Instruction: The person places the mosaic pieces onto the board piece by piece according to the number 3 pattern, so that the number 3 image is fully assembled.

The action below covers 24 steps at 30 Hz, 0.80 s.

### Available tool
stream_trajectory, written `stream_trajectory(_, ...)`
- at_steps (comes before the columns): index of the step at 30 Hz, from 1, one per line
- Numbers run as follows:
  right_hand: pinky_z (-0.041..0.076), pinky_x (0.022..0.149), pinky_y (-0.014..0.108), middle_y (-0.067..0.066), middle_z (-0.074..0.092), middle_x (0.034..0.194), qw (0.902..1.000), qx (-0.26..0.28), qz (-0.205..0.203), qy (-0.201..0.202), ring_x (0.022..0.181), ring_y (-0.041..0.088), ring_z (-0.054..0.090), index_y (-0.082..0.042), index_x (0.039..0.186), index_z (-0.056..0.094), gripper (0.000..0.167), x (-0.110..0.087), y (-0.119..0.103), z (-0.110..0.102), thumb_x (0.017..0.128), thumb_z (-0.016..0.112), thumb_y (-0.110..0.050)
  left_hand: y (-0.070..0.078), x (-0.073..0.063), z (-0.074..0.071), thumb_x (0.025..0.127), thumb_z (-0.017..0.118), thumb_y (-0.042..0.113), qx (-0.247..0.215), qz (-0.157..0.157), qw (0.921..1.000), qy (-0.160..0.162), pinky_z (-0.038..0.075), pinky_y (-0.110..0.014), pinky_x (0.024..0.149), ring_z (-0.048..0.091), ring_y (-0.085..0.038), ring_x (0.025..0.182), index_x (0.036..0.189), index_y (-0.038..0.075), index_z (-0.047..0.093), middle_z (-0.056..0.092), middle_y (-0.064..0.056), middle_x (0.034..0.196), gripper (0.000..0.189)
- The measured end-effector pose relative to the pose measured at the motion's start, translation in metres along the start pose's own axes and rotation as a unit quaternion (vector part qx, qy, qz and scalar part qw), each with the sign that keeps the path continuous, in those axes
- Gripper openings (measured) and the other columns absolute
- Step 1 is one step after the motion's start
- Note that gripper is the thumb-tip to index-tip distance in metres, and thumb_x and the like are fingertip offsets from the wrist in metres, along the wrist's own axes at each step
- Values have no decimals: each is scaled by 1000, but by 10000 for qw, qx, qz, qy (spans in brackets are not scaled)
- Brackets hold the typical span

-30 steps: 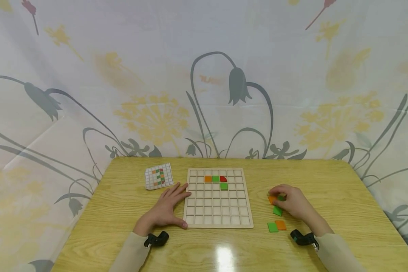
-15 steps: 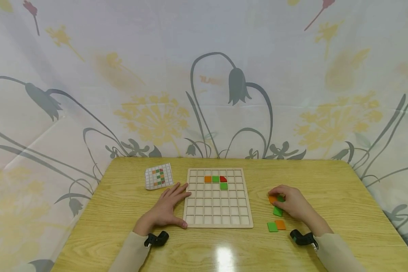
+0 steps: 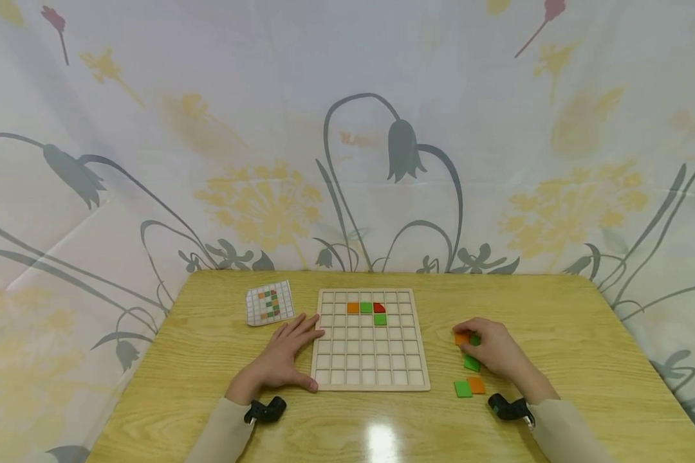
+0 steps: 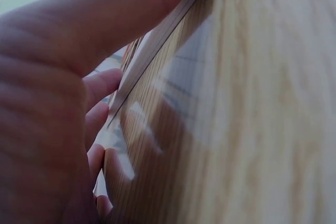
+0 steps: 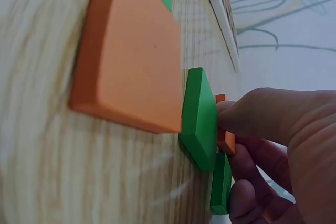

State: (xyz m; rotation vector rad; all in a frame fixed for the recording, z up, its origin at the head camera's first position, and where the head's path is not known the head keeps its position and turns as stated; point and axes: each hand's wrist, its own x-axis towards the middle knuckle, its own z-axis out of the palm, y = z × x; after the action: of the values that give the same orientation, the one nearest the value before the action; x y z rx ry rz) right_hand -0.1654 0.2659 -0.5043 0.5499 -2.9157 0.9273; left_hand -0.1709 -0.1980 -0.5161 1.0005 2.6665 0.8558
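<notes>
Bottom edge of the head view: 2 sleeved forearms lie over the desk, a black wrist camera on each. Lower right of the frame: front green tile and front orange tile lie side by side, apparently touching, unplaced. Just above them, lower green tile, also loose. Right hand, right of centre, pinches held orange tile between thumb and fingertips; cannot tell whether it is clear of the desk. Upper green tile sits close behind, partly covered by the hand. Left hand, left of centre, is spread and grasps nothing; its fingertips and thumb rest against the left edge of the grid board. Board lies flat in the middle of the frame, well apart from the loose tiles. Placed: 4 pieces. Row 2 from the top holds placed orange tile, placed green tile and red rounded piece; row 3 holds second placed green tile, directly below the red. Remaining cells bare. Upper left of the board, pattern card shows the same start plus more coloured cells lower down; estimate: under half built, 5 visible tiles left to set. No loose red piece seen. Far background: flower-printed cloth.
</notes>
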Motion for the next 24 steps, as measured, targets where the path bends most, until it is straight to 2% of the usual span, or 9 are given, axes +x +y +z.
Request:
stream_trajectory(8, 53, 84, 50, 7, 70, 108, 10000, -16, 70, 42, 98, 30, 65, -4, 112, 74, 27, 1, -1, 0, 86, 76, -4, 1, -1, 0, 70, 84, 57, -16, -27, 10000, 28, 6, -67, 113, 6, -39, 150, 152, 12, 44, 19, -11, 165, 102)
stream_trajectory(11, 53, 78, 43, 5, 69, 105, 9999, -97, 35, 92, 90, 23, 64, -4, 112, 74, 27, 3, -1, 0, 85, 77, -5, 0, 0, 0, 70, 84, 58, -15, 2, 10000, 47, 6, -68, 113, 7, -40, 150, 152, 12, 44, 19, -11, 165, 102)
stream_trajectory(16, 48, 66, 32, 0, 66, 99, 9997, -97, -86, 203, 75, 12, 53, -5, 109, 75, 27, 5, -1, -2, 83, 78, -5, 0, -1, 0, 70, 83, 59, -12, 31, 10000, 51, 7, -69, 112, 7, -40, 150, 152, 12, 44, 18, -11, 165, 102)
stream_trajectory(24, 52, 70, 35, 1, 64, 98, 9991, 9, -238, 338, 81, 16, 58, -3, 106, 75, 24, 8, -6, 0, 82, 76, -1, -2, 0, 2, 69, 83, 59, 8, -15, 10000, 58, 6, -68, 113, 6, -39, 151, 152, 13, 44, 18, -10, 165, 102)
